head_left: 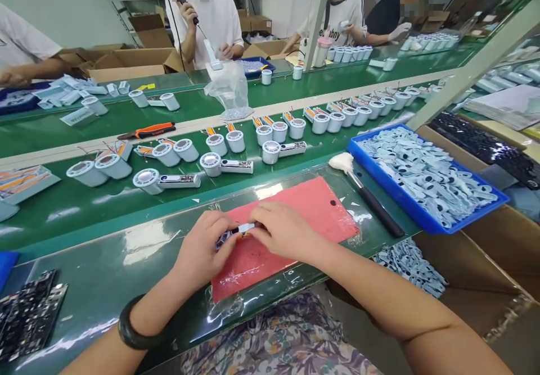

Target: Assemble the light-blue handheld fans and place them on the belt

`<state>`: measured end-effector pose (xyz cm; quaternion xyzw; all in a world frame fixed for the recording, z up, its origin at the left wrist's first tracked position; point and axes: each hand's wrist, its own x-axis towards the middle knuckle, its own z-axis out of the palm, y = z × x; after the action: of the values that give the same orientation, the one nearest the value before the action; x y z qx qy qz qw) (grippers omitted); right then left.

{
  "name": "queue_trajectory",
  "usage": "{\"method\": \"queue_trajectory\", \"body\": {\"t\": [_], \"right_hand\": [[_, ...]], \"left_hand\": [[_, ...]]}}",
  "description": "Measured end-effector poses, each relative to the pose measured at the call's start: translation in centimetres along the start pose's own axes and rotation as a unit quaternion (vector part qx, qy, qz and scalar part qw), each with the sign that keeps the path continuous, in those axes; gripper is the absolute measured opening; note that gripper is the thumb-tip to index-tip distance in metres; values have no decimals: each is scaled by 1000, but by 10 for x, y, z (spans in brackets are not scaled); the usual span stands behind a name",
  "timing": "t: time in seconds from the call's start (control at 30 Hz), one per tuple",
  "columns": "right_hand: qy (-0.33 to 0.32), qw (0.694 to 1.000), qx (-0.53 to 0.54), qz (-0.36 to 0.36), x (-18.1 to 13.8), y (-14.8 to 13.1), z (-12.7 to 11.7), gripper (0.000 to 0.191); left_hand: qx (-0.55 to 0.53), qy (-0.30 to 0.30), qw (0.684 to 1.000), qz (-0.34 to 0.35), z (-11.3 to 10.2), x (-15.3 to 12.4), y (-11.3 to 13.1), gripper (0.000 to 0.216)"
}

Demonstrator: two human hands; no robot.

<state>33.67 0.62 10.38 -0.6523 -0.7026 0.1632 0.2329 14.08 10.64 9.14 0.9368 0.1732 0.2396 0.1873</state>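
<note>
Head view: the left hand (200, 249) and right hand (287, 231) were together, clamped on a small white component (243, 229) over a red mat (304, 209) on the green table (105, 268); a blue tray (392, 190) stood nearby.

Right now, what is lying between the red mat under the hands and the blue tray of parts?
In the head view, a black-handled brush with a white fluffy tip lies between the red mat and the blue tray.
</note>
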Motion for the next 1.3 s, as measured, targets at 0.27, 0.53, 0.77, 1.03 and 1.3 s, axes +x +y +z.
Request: {"method": "queue_trajectory", "body": {"t": [0.27,0.53,0.77,1.03,1.3], "right_hand": [[-30,965,254,57,-1,24,17,25],[-102,989,95,-48,-26,12,16,39],[-76,994,35,-69,-24,15,30,38],[-55,996,-9,-73,-25,13,34,35],[-56,993,73,-71,-28,15,29,40]], "left_hand": [[21,5,1000,9,0,-5,11,17],[151,-9,988,-7,14,-32,44,19],[141,-50,988,-24,13,-27,41,22],[162,-79,983,-35,12,-22,47,21],[73,-88,993,-42,1,-23,38,26]]}}
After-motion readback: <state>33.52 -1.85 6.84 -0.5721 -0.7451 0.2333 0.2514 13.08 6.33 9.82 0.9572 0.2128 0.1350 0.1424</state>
